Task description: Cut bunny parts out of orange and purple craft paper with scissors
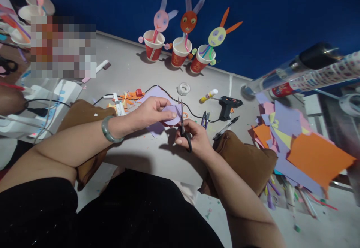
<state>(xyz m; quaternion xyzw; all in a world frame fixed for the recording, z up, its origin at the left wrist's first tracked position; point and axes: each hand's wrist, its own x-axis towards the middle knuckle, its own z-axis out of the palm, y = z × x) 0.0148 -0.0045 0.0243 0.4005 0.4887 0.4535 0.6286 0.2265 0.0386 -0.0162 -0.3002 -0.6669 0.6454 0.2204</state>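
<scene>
Between the thumb and fingers of my left hand (154, 111) is a rounded piece of purple paper (171, 116). My right hand (195, 137) grips a pair of black-handled scissors (183, 130), fingers in the loops. Their blades point away from me, parted a little, at the right edge of the paper. A larger sheet of purple paper (156, 92) lies on the table beneath my left hand. Behind my right hand rest small purple-handled snips (205, 118).
Three red paper cups (180, 53) with paper rabbit heads stand at the back. A tape roll (184, 88), glue stick (209, 96) and black glue gun (228, 106) with a cord lie mid-table. Brown cushions (242, 158) flank my arms. Coloured paper (317, 158) is piled right.
</scene>
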